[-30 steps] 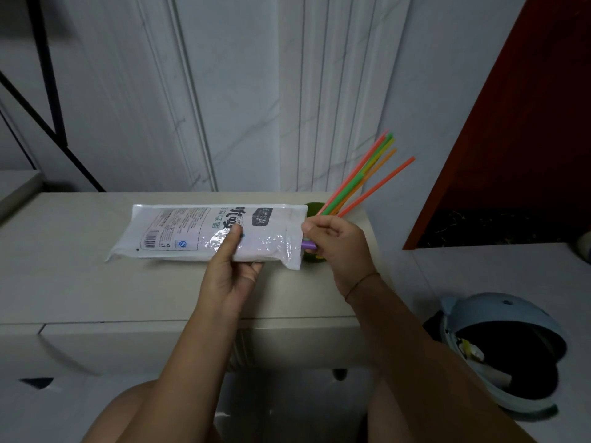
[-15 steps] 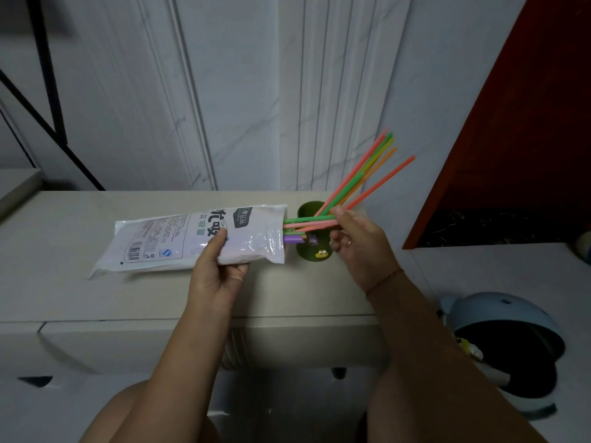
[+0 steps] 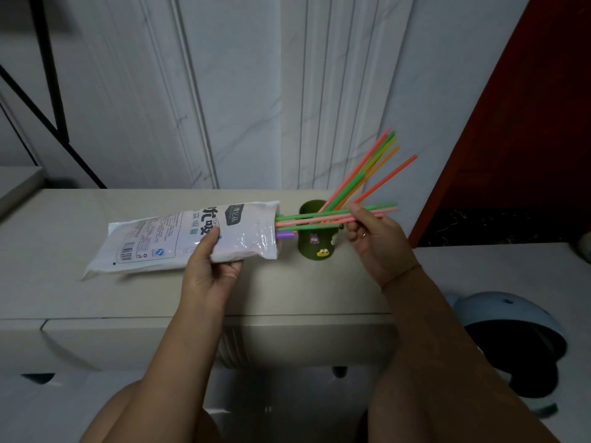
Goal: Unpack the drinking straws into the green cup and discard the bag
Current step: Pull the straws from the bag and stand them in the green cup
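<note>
Several straws (image 3: 319, 217) are half-drawn from the bag (image 3: 179, 241), pinched by the right hand (image 3: 374, 238) just beside the green cup (image 3: 315, 247); the left hand (image 3: 212, 260) grips the bag (still stocked). Next: pull clear, tip into cup.

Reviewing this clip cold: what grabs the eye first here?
The bright straws being drawn sideways out of the white bag by the right hand, while the left hand holds the bag. Behind them, more straws fan up from the green cup on the counter.
</note>
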A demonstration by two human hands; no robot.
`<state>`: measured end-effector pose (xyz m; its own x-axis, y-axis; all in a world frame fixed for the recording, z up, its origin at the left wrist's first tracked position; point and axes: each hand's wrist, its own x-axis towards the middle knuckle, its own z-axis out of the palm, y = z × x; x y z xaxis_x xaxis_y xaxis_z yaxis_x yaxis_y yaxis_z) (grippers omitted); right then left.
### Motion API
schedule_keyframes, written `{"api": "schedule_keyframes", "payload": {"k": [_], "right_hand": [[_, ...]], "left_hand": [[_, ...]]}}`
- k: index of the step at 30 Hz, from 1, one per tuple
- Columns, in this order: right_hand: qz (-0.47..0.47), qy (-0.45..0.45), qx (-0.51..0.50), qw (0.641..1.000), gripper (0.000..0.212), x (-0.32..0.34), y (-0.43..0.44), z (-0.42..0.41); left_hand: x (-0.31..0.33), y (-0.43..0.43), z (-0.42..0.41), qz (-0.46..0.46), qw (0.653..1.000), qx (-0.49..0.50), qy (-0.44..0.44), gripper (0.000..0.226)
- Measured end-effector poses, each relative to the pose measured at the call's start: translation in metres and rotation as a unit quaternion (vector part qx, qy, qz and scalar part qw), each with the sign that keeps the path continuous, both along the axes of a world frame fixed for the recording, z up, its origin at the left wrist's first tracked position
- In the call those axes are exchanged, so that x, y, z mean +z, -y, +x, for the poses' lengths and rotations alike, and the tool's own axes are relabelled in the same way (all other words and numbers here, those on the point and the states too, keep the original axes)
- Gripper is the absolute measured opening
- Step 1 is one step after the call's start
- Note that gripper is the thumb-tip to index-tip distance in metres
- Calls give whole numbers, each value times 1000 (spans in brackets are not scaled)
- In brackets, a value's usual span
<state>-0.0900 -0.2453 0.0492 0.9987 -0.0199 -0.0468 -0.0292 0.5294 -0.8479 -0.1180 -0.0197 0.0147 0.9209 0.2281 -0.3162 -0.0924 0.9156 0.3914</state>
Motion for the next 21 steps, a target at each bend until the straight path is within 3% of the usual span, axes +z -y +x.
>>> {"api": "schedule_keyframes", "payload": {"k": [8,21], "right_hand": [[-16,18,46,999,11,-8,-27,-4],[-81,43,-65,994,15,18,26,6]], "left_hand": [[1,19,-1,-4,1000,-26,-4,23],[-6,-11,5,-16,999,12,-46,26]]}}
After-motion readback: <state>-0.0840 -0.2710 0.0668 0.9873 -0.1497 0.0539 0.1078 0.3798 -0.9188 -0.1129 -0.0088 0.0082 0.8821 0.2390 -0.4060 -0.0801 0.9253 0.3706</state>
